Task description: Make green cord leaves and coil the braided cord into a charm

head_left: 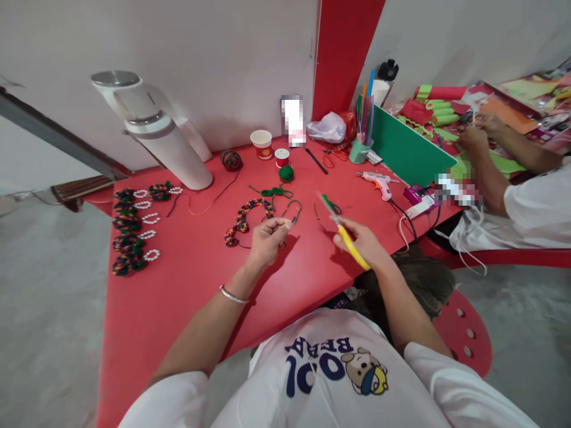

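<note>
My left hand [267,238] is pinched shut on a thin dark cord [295,209] that loops up over the red table [178,279]. My right hand [363,241] is closed around a yellow-handled tool [345,238] whose green tip points up and left toward the cord. Just beyond the left hand lies a curved multicoloured knitted band [244,217]. Green yarn pieces [274,191] and a green yarn ball [286,173] lie farther back.
Several finished knitted pieces with pearl loops [129,229] line the table's left side. A white cylinder appliance [156,134], paper cup [261,144], red spool [282,157], glue gun [379,181] and scissors [334,157] sit behind. Another person's hands [477,139] work on coloured paper at right.
</note>
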`<state>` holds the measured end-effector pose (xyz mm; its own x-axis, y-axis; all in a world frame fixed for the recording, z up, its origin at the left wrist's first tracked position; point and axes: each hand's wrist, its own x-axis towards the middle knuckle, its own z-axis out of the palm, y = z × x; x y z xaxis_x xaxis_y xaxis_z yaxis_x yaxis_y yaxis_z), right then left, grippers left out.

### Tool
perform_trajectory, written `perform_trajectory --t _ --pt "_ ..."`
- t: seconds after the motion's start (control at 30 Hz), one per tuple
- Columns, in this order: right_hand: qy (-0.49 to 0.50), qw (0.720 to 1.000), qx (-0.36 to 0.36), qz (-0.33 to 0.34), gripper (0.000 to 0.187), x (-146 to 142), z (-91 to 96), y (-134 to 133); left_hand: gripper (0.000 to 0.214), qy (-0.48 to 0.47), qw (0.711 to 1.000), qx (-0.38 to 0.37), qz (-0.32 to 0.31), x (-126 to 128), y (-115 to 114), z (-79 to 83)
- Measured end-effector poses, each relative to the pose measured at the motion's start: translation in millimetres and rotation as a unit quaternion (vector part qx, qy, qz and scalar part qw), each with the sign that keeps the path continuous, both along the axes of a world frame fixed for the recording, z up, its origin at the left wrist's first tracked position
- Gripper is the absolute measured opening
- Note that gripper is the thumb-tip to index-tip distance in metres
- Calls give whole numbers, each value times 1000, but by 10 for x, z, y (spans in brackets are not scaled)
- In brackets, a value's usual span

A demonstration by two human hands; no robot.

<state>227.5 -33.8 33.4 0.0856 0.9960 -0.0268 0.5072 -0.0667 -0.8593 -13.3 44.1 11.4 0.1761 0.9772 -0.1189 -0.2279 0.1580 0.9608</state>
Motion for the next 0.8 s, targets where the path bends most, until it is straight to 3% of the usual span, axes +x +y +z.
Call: perform_trajectory --t 0.1,0.23,0.33,0.53,0.6,0.8 --pt "-76 994 -30 76 64 -127 -10 -19 33 13 1000 8 -4 6 -4 -20" --pt "-74 990 -16 118 56 -319 -47 -9 34 26 999 29 -29 -5 -4 -41" --pt "-33 994 -22 98 51 -325 -79 10 37 31 999 26 -23 -18 12 -48" --pt "46 999 14 -17 60 -132 -177 62 40 23 1000 6 3 -12 43 -76" --pt "33 999 17 -24 61 -100 -153 62 40 18 1000 4 2 -6 42 -86" --pt "-99 989 -13 112 60 -227 -35 7 35 41 998 27 -35 -15 25 -94"
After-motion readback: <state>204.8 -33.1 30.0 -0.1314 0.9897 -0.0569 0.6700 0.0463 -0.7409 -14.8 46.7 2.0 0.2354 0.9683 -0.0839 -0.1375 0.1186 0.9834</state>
